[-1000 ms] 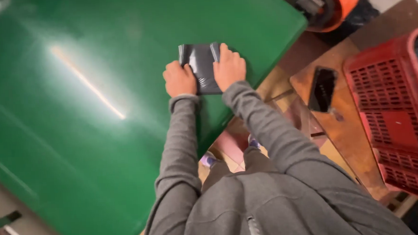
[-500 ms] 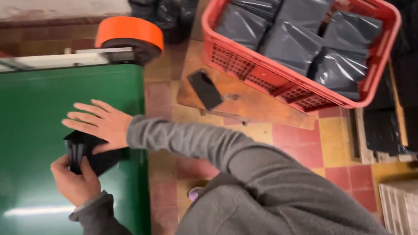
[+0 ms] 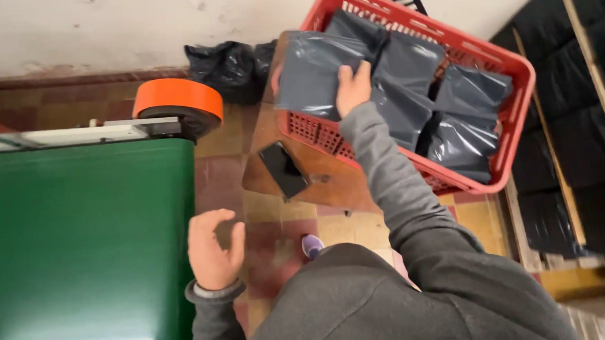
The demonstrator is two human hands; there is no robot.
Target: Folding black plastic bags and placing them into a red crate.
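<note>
Grey mailer bag (image 3: 315, 77) pinched in right hand (image 3: 353, 87), lifted over rim of red crate (image 3: 518, 123) full of like bags. Left hand (image 3: 212, 252) open, empty, beside green conveyor belt (image 3: 81, 247). Could slip, judging by thumb-edge pinch on slick plastic; could snag crate rim.
</note>
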